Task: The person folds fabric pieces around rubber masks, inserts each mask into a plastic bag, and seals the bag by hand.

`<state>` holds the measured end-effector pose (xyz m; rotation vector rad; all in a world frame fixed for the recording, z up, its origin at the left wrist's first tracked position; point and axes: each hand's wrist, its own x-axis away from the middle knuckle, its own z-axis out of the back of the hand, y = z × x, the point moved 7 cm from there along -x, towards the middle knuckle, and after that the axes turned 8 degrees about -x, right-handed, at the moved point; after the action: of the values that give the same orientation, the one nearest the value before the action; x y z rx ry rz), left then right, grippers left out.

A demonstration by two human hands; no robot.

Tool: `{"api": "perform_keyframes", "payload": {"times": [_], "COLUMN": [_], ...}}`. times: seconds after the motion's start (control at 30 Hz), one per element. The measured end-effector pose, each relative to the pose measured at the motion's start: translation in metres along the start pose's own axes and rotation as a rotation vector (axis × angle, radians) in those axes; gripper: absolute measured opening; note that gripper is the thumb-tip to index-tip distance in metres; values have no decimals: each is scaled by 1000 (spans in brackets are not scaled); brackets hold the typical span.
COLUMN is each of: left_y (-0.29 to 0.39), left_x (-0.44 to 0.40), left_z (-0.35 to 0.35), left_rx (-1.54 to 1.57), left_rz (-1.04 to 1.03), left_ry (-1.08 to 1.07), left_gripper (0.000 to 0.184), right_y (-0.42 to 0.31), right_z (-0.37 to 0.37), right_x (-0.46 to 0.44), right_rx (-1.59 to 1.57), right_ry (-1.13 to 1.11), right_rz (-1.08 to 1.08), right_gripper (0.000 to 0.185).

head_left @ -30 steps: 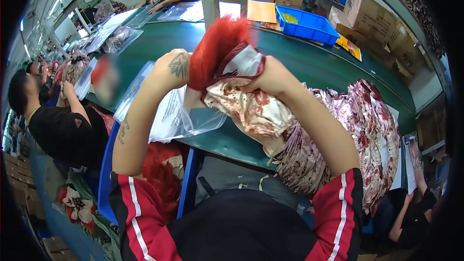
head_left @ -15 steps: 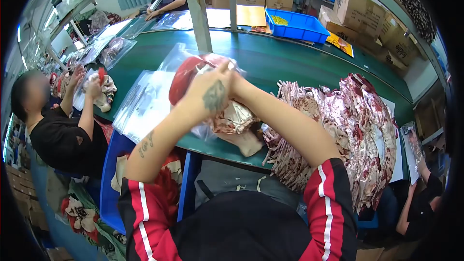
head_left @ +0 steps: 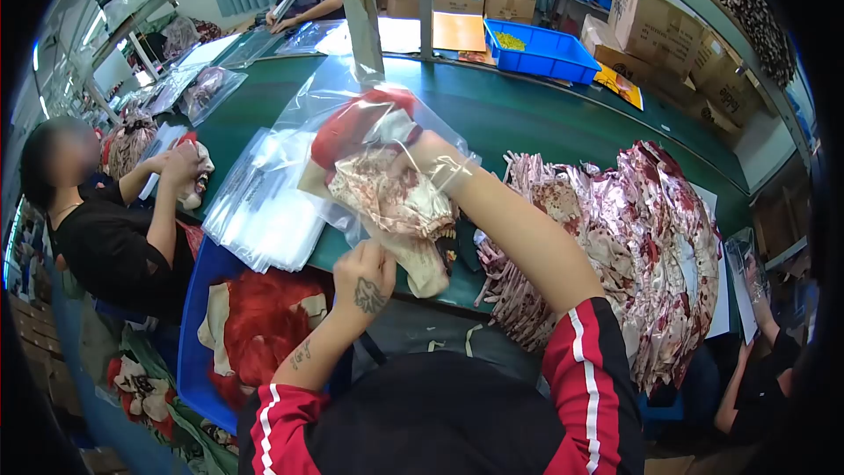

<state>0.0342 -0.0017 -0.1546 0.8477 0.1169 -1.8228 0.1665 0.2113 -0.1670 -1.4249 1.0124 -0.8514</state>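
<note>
A limp rubber mask with red hair, blood-like spots and a row of teeth lies mostly inside a clear plastic bag. Its pale lower end sticks out toward me over the table's edge. My right hand is inside the bag, closed on the mask beside its red hair. Lower down, my left hand pinches the bag's open edge, close to the mask's pale end. Left of the mask lies a stack of clear bags.
Many blood-patterned masks are piled on the right of the green table. A blue bin with red-haired masks stands at lower left. At the back sits a blue tray of small yellow pieces. A co-worker handles a mask at left.
My left hand has come down from the top of the mask to the bag's near edge. The bag now covers more of the mask, and my right hand stays at the mask.
</note>
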Motion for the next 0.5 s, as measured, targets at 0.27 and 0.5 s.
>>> {"api": "perform_keyframes", "payload": {"times": [0.27, 0.5], "left_y": [59, 87], "left_x": [36, 54], "left_z": [-26, -50], "left_rx": [498, 859], "left_rz": [-77, 27], "left_ry": [-90, -63], "left_gripper": [16, 25], "right_y": [52, 57], "right_z": [-37, -53], "right_x": [-11, 5], "right_rx": [-417, 4], "right_ry": [-62, -65], "right_rz": [48, -120], "right_gripper": [63, 67]}}
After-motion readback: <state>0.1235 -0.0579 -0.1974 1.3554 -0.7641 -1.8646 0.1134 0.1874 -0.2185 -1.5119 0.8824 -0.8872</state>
